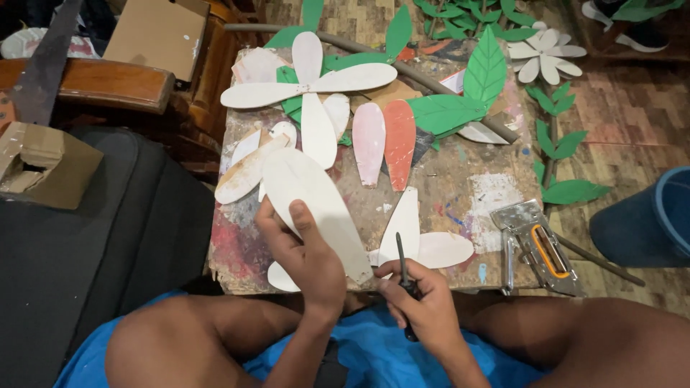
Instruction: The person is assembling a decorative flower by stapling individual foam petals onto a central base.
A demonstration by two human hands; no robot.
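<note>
Both hands work at the near edge of the paint-stained table (460, 179). Left hand (305, 255) is clamped on a long white petal cutout (313, 201), thumb on top, tilting it over the near edge. Right hand (420, 298) is closed around a thin dark tool (402, 264), its tip up beside more white petals (424, 244). A metal staple gun (535, 244) lies at the near right corner; green paper leaves (467, 93) crowd the far edge.
</note>
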